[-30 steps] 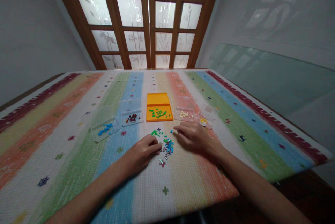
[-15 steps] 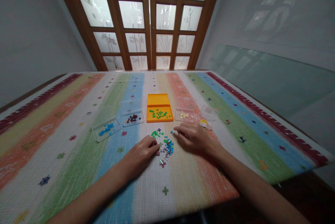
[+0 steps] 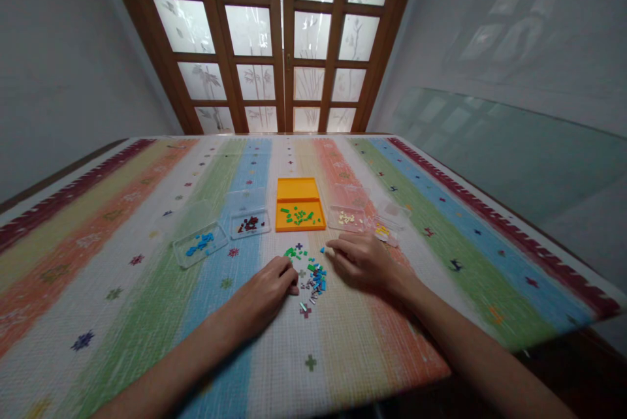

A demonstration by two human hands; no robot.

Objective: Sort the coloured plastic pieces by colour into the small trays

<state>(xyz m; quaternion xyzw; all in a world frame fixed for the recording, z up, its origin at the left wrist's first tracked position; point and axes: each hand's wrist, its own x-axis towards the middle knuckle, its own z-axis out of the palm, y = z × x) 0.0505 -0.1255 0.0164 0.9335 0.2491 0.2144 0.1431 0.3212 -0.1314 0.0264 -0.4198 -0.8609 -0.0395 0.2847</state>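
A loose pile of small pieces lies on the tablecloth between my hands: blue pieces [image 3: 319,280], green pieces [image 3: 292,252] and greyish pieces [image 3: 306,285]. My left hand [image 3: 275,280] rests at the pile's left side with its fingers curled in; whatever is under the fingertips is hidden. On the right, my right hand [image 3: 361,260] lies low over the cloth, index finger stretched to the left and the other fingers loosely bent. Its index fingertip is close to a single small blue piece [image 3: 322,250]; I see nothing held in this hand.
Beyond the hands stand an orange case [image 3: 298,189] with green pieces and clear boxes holding blue pieces [image 3: 200,245], dark red pieces [image 3: 251,224], cream pieces [image 3: 349,217] and yellow pieces [image 3: 382,231]. A striped tablecloth [image 3: 313,334] covers the table.
The whole view has shifted slightly. Both hands stay almost in place, the left fingers perhaps a little more curled.
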